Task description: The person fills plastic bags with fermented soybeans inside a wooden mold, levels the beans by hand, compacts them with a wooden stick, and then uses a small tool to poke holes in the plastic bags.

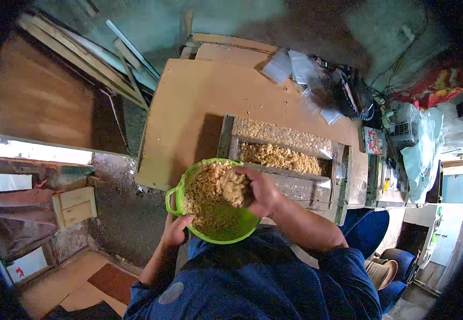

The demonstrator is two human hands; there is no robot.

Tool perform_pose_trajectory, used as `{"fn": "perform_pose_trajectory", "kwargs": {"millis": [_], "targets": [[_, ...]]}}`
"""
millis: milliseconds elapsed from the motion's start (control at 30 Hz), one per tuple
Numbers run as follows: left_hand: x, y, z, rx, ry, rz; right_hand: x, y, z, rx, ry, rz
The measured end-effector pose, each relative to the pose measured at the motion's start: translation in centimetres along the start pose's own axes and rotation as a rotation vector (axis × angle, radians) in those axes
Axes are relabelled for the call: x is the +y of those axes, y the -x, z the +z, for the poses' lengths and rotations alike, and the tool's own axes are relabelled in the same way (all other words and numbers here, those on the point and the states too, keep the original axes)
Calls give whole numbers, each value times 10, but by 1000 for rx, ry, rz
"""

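Observation:
A lime-green plastic basin with side handles is held tilted in front of my body, with loose pale-tan beans in it. My left hand grips its near left rim, thumb over the edge. Over the basin's right side, my right hand is closed round a clump of beans. Just beyond is a wooden frame on the table. Its far section holds a flat, packed layer of beans, while the middle slot has a looser, uneven heap.
The frame rests on a tan board-topped table with a few stray beans. Clear plastic bags and a dark basket lie at its far right. Wooden planks lean at the far left. Blue barrels stand at the right.

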State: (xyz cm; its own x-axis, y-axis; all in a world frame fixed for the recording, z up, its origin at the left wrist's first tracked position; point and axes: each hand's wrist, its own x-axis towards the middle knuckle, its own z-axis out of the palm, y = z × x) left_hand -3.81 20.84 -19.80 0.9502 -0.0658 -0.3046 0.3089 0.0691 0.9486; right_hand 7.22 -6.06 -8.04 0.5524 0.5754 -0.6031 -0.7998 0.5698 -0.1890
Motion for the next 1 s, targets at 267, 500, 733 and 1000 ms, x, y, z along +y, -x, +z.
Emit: {"fn": "perform_pose_trajectory", "kwargs": {"millis": [267, 500, 733, 1000], "targets": [[54, -3, 14, -37, 386, -242, -53, -16, -34, 119, 67, -310], [51, 7, 5, 86, 586, -313, -85, -57, -139, 313, 960, -853], [59, 20, 0, 116, 635, -254, -69, -32, -49, 470, 1756, -928], [54, 18, -4, 111, 463, -256, -71, -22, -43, 573, 1819, -979]]}}
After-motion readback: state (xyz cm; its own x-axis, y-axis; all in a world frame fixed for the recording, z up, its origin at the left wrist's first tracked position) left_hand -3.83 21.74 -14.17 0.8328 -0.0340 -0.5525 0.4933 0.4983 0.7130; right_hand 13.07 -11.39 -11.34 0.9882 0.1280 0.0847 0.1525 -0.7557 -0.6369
